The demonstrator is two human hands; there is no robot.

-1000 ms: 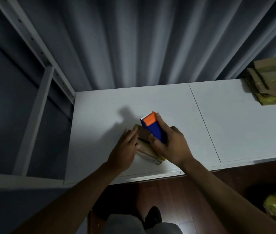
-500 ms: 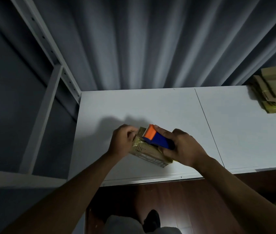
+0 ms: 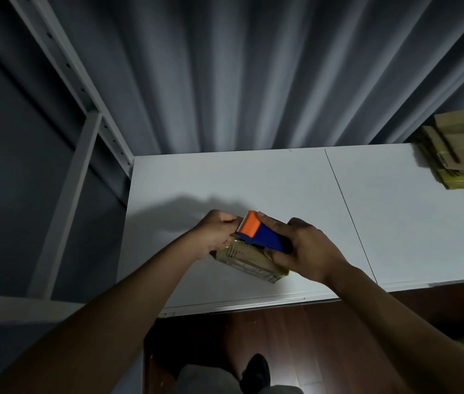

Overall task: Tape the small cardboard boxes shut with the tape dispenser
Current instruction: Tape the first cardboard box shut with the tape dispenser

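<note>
A small brown cardboard box (image 3: 246, 261) lies near the front edge of the white table (image 3: 253, 183). A blue tape dispenser (image 3: 262, 236) with an orange serrated head sits on top of the box, head pointing left. My right hand (image 3: 306, 250) grips the dispenser's blue body and the box's right end. My left hand (image 3: 218, 233) has its fingers curled at the box's left end, right by the orange head, pinching there. Whether it pinches tape or the box flap is hidden.
A stack of flattened brown cardboard boxes (image 3: 461, 150) lies at the table's far right. A grey metal shelf frame (image 3: 83, 132) stands to the left, a pleated grey curtain behind. Dark wooden floor and a shoe (image 3: 255, 371) show below the table edge.
The dispenser tipped from upright down flat onto the box top. My left hand went from resting flat against the box to curling its fingers at the box's left end.
</note>
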